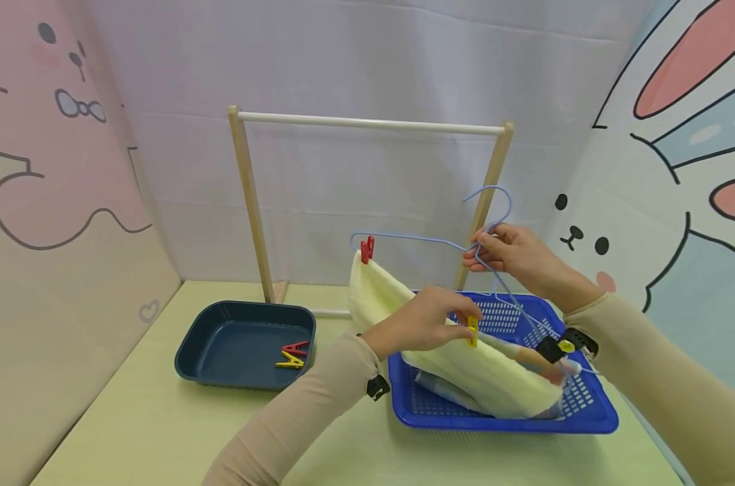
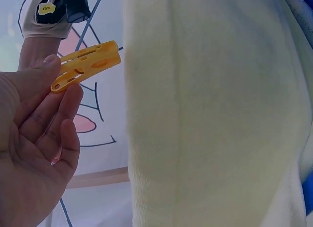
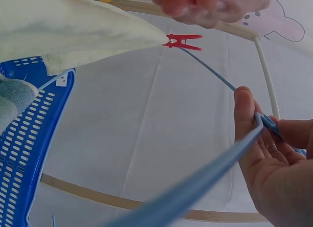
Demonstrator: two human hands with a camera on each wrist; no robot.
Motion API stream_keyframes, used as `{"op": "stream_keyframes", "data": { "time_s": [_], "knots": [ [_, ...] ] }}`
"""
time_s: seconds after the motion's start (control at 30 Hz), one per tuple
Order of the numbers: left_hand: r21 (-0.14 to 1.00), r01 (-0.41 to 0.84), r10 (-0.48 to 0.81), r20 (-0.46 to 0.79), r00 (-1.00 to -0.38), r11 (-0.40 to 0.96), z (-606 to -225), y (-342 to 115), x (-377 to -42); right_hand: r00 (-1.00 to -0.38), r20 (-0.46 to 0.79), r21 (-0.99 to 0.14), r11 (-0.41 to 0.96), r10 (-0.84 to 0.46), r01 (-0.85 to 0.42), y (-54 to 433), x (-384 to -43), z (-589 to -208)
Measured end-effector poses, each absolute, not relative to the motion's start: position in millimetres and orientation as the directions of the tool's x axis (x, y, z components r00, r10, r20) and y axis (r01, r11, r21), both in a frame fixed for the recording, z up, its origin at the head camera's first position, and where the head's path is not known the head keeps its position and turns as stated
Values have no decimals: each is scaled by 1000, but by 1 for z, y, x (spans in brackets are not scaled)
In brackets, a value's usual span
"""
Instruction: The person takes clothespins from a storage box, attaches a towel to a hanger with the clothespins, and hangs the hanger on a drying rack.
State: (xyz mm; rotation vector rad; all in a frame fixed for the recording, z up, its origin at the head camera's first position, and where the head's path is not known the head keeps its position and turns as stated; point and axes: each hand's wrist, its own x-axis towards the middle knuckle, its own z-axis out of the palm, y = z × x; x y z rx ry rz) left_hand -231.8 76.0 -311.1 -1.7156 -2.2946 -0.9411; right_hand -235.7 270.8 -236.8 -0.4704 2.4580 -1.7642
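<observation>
My right hand (image 1: 525, 260) holds a light blue clothes hanger (image 3: 209, 69) at its neck, just under the hook, raised over the blue basket. A red clothespin (image 1: 367, 250) fastens one corner of a pale yellow towel (image 1: 482, 381) to the hanger's left end. From there the towel droops down to the right into the basket. My left hand (image 1: 424, 320) pinches a yellow clothespin (image 2: 88, 65) between thumb and fingers. In the head view that clothespin overlaps the towel's upper edge; in the left wrist view its tip points toward the towel's side edge.
The blue perforated basket (image 1: 501, 424) holds other cloth and another hanger beneath the towel. On the left stands a dark tray (image 1: 221, 351) with a red clothespin (image 1: 297, 348) and a yellow one (image 1: 289, 362). Behind is a wooden rack with a white bar (image 1: 367, 123).
</observation>
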Motion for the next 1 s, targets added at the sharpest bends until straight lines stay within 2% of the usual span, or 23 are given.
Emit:
{"op": "stream_keyframes", "data": {
  "time_s": [0.6, 1.0],
  "knots": [
    [445, 888, 805, 480, -348, 119, -320, 92, -227, -939, 119, -943, 259, -324, -209, 271, -236, -236],
    [401, 909, 795, 511, -327, 115, -319, 107, -220, -932, 121, -940, 262, -342, -218, 274, -238, -234]
  ]
}}
